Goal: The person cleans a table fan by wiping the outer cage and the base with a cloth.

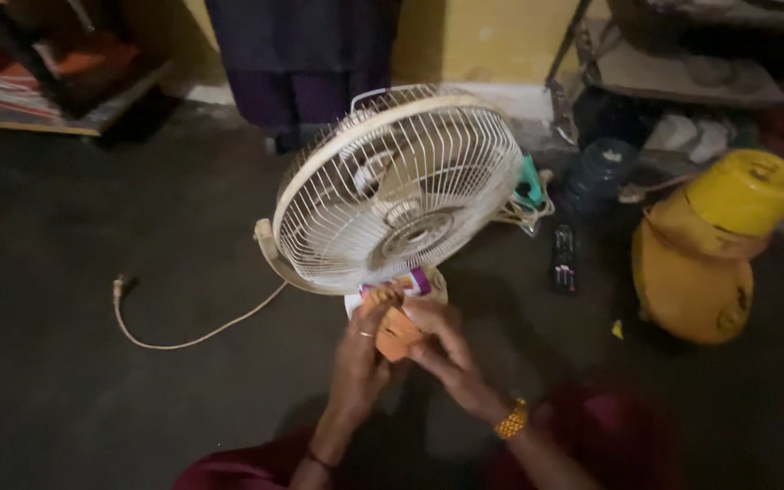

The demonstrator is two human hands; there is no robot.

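Dim room, dark floor (65, 299). Far left: low shelf (43, 86) with stacked cloth. A pale cord (192, 338) curls across the floor, plug end lying free at the left, running right toward the fan.

Centre: white table fan (398, 186), grille tilted back and facing up toward the camera, standing on its base (428, 283). Dark garment (306, 54) hangs against the yellow wall behind it.

Just below the base, both hands meet on an orange cloth (395, 331). Left hand (360, 354): forearm rising from the lower edge, ring on one finger, fingers curled round the cloth's left side, thumb up top. Right hand (446, 349): wrist bent inward, gold bracelet at the wrist, fingers closed over the cloth's right side. Cloth bunched between them, touching or just beside the base; cannot tell which.

Right: black remote (563, 259) flat on the floor, dark jug (601, 177) behind it, yellow container (705, 249) leaning at far right.
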